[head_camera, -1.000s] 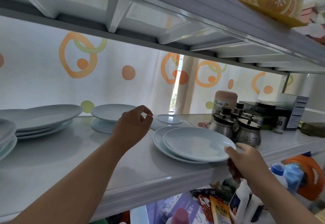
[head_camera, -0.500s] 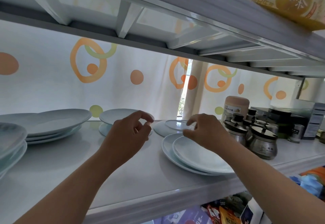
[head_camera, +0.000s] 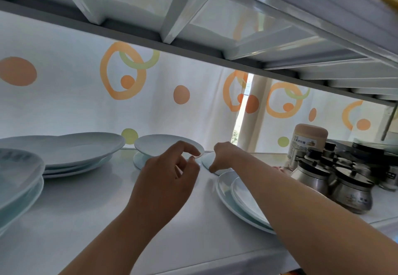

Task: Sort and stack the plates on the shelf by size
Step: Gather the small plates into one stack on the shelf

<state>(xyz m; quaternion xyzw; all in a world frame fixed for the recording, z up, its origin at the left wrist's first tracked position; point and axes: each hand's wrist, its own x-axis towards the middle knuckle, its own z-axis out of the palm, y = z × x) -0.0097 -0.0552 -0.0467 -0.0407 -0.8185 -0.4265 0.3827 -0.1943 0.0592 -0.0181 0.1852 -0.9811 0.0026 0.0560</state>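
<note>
Item under handling: the small saucer point(head_camera: 208, 161), a flat pale disc lying on the shelf point(head_camera: 90, 214) just right of frame centre, at the back near the curtain.

Judged handling: glazed ceramic, so rigid, smooth, likely slippery and breakable if knocked or dropped. It looks light. It lies flat on the shelf, so there is little rim to get under; the near edge appears the best place to take hold, either tipping it up or sliding it forward first.

Right hand point(head_camera: 223, 156): reaches over the two-plate stack point(head_camera: 241, 199) at right of frame, fingers curled downward, fingertips at the saucer's near rim. Contact looks probable; whether the rim is actually pinched cannot be told, since the hand hides most of the saucer.

Left hand point(head_camera: 168, 179): at frame centre, thumb and forefinger loosely curved and nearly meeting, holding nothing visible. It sits in front of the small bowl point(head_camera: 165, 145), which rests on another small plate point(head_camera: 140, 160); touching or merely near cannot be determined.

Other stacks: large plates point(head_camera: 69, 149) at centre left, a further pile point(head_camera: 17, 177) at the left edge. Metal condiment pots point(head_camera: 349, 188) stand just beside the right-hand stack; a collision risk when withdrawing.
</note>
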